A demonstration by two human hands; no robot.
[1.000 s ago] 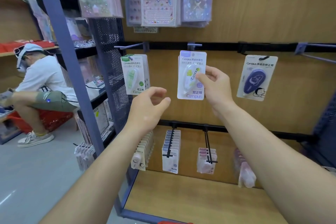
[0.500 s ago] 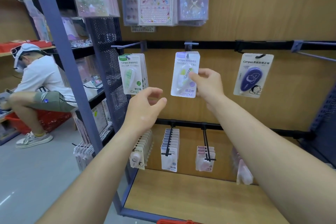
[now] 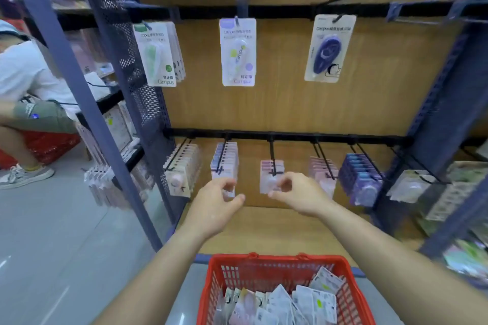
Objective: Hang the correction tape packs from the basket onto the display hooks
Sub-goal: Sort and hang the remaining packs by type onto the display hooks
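Note:
A red basket at the bottom centre holds several correction tape packs. On the upper rail, a white and lilac pack hangs alone from the middle hook. A green pack fronts a short row to its left, and a dark blue pack hangs to its right. My left hand and my right hand are both empty, fingers loosely curled, held side by side above the basket in front of the lower row of hooks.
The lower rail carries several hooks loaded with pink, white and blue packs. A grey-blue shelf post and perforated panel stand at left. A person crouches at far left over another red basket. More goods fill the right shelves.
My right hand has let go of the white and lilac pack, which now hangs on the middle hook. Both hands have dropped down toward the basket, and the view has tilted downward.

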